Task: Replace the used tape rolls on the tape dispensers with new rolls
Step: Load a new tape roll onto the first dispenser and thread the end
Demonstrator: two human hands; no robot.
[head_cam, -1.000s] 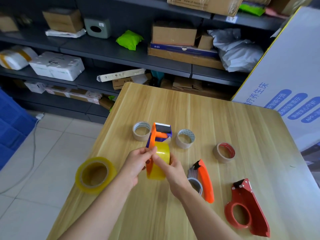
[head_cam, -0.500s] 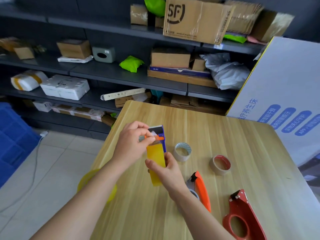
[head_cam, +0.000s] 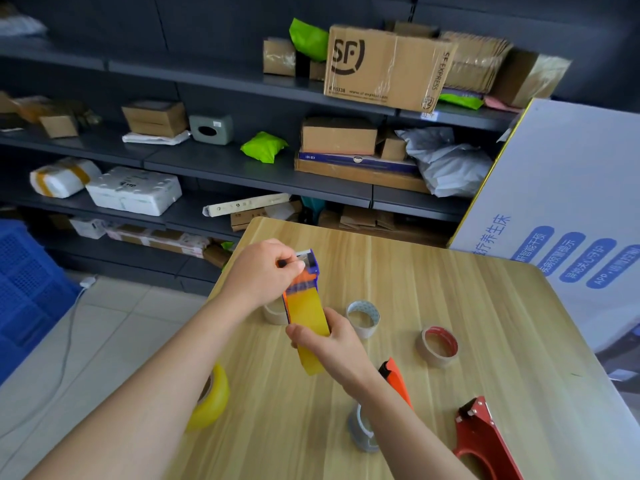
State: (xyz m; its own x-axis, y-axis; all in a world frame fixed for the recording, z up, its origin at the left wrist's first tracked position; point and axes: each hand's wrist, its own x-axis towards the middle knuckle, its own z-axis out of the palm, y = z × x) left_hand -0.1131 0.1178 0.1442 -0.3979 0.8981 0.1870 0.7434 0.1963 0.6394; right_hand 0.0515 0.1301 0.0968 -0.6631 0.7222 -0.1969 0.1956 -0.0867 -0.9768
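Both my forearms reach forward above the wooden table [head_cam: 485,306], lifted off its top. My right hand [head_cam: 334,344] curls round the yellow tape roll [head_cam: 308,317] seated in the orange and blue dispenser [head_cam: 311,271], held over the table's left side. My left hand [head_cam: 261,271] pinches the dispenser's top end by the blade

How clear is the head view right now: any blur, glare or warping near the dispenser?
Head view: soft, even light, no hard glare on the table; the dispenser and left hand look slightly soft, not badly smeared; the wide lens bows the shelves and the table's edges.
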